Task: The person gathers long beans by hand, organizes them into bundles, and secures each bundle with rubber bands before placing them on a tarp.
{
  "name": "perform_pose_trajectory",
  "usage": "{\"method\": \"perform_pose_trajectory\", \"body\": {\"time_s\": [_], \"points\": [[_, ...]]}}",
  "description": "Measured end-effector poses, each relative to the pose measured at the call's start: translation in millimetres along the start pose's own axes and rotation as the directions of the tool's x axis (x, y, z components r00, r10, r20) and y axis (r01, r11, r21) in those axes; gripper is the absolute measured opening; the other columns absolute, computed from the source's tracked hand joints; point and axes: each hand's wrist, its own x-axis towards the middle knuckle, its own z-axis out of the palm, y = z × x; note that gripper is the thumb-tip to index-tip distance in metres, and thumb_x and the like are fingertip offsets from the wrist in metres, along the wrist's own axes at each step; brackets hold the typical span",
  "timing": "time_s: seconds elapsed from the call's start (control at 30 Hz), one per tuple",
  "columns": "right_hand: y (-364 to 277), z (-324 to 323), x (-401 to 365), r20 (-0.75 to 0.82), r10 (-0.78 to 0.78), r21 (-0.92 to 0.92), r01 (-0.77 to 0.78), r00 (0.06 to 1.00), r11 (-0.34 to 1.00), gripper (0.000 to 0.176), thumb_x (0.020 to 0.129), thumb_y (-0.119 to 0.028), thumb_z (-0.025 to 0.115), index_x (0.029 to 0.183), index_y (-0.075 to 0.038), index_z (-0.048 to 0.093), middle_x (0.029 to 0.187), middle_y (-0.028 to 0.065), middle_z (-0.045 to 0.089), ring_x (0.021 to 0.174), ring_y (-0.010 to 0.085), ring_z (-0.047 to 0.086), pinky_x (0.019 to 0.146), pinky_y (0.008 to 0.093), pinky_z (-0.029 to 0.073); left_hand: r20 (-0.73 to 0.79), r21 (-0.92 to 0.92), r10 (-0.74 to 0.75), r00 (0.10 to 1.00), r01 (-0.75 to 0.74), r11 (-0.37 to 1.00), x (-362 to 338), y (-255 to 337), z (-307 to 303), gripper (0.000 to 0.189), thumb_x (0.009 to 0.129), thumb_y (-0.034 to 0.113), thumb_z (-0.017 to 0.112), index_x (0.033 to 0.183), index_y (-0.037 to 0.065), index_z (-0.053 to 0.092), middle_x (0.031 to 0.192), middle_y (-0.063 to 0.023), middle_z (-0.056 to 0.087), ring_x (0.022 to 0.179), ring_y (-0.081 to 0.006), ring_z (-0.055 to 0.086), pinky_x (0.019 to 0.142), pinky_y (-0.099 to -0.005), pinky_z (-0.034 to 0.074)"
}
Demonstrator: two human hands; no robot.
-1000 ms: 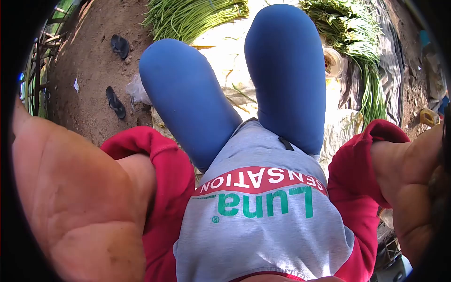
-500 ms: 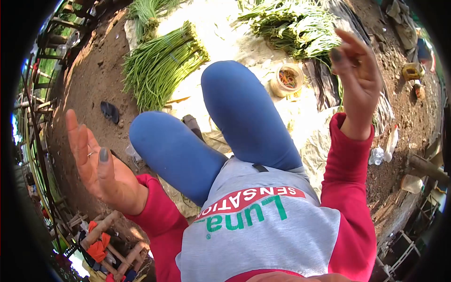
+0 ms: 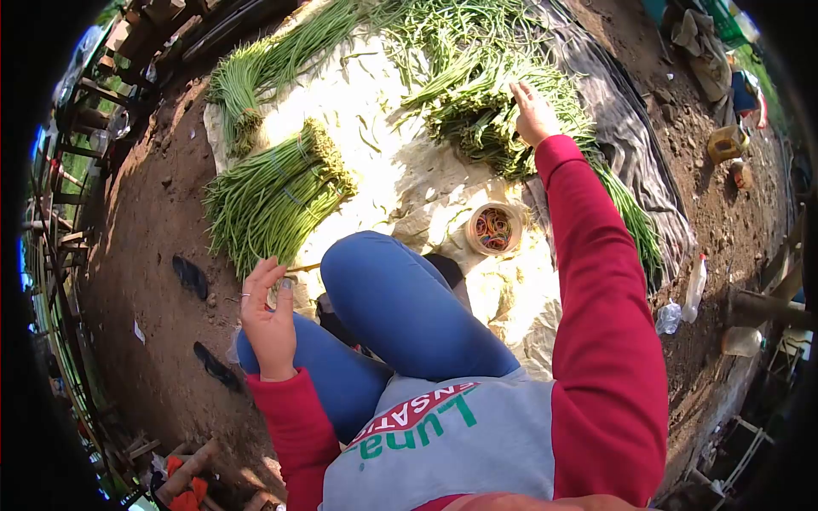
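My right hand (image 3: 533, 115) reaches out over a loose pile of long green beans (image 3: 486, 106), its fingers stretched and right at the bean ends. Nothing shows in its grasp. Above my bent knee hovers my left hand (image 3: 269, 328), a ring on one finger, thumb and fingers loosely curved with a gap between them. Just beyond it lies a thick bundle of long green beans (image 3: 273, 200) tied with bands. Between my knee and the loose pile stands a plastic tub of coloured rubber bands (image 3: 493, 230).
A pale sheet (image 3: 400, 200) lies under the beans, with a dark cloth (image 3: 630, 145) along its right side. Another bean bundle (image 3: 234, 94) rests at the back left. Dark sandals (image 3: 189, 277) lie on the bare soil. Plastic bottles (image 3: 696, 289) lie at the right.
My right hand has gone from raised in the air to the bean pile ahead. My left hand has come inward and lower, towards my knee. The view has shifted forward.
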Motion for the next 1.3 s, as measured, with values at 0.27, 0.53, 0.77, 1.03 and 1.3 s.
{"method": "perform_pose_trajectory", "body": {"time_s": [0.27,0.53,0.77,1.03,1.3], "points": [[-9.5,22.5,60.9,0.135,-0.313,-0.116,0.329,0.94,0.937,0.054,0.078,0.0,0.058,0.129,-0.017,0.06,0.135,0.0065,0.054,0.132,0.0283,0.045,0.113,0.0456,0.033,0.065,-0.035,-0.135,0.989,0.138,0.99,18.5,2.1,5.3,0.022,0.088,-0.001,0.064,0.11,-0.001,0.069,0.117,-0.0141,0.068,0.113,-0.0264,0.062,0.102,-0.0364,0.044],[-23.7,57.6,65.7,0.148,-0.375,-0.073,0.389,0.915,0.918,0.051,0.082,-0.002,0.057,0.126,-0.028,0.064,0.128,0.0022,0.062,0.13,0.0218,0.048,0.107,0.0448,0.032,0.11,-0.009,-0.209,0.972,0.211,0.977,30.1,6.7,6.7,0.021,0.089,0.0,0.065,0.108,-0.001,0.07,0.111,-0.0134,0.069,0.106,-0.0249,0.064,0.096,-0.035,0.047],[-9.1,14.1,78.5,-0.08,-0.158,0.162,0.169,0.984,0.972,0.044,0.078,-0.007,0.072,0.121,-0.013,0.065,0.104,0.0118,0.071,0.1,0.0309,0.067,0.09,0.0408,0.05,0.136,-0.026,-0.114,0.984,0.118,0.993,31.1,5.1,18.7,0.017,0.089,0.002,0.064,0.104,-0.001,0.071,0.099,-0.0116,0.071,0.097,-0.0226,0.066,0.089,-0.033,0.049],[23.6,-183.0,64.8,-0.161,0.01,0.904,0.143,0.987,0.403,0.043,0.088,-0.009,0.074,0.129,-0.006,0.061,0.105,0.0054,0.072,0.088,0.0107,0.066,0.077,0.0263,0.054,0.167,-0.219,-0.06,0.984,0.096,0.971,35.1,4.5,29.3,0.022,0.089,0.005,0.066,0.11,-0.001,0.069,0.106,-0.013,0.07,0.101,-0.0249,0.066,0.091,-0.0344,0.049],[-97.6,-338.0,-34.0,-0.097,-0.448,0.976,0.174,0.889,0.134,0.034,0.088,-0.005,0.073,0.12,-0.001,0.066,0.109,0.005,0.071,0.096,0.0136,0.066,0.091,0.0294,0.051,0.126,-0.012,0.614,0.779,-0.618,0.786,119.2,180.4,72.2,0.122,0.069,0.05,0.086,0.158,0.009,0.013,0.158,-0.0214,0.028,0.146,-0.0432,0.024,0.121,-0.0493,0.016]]}}
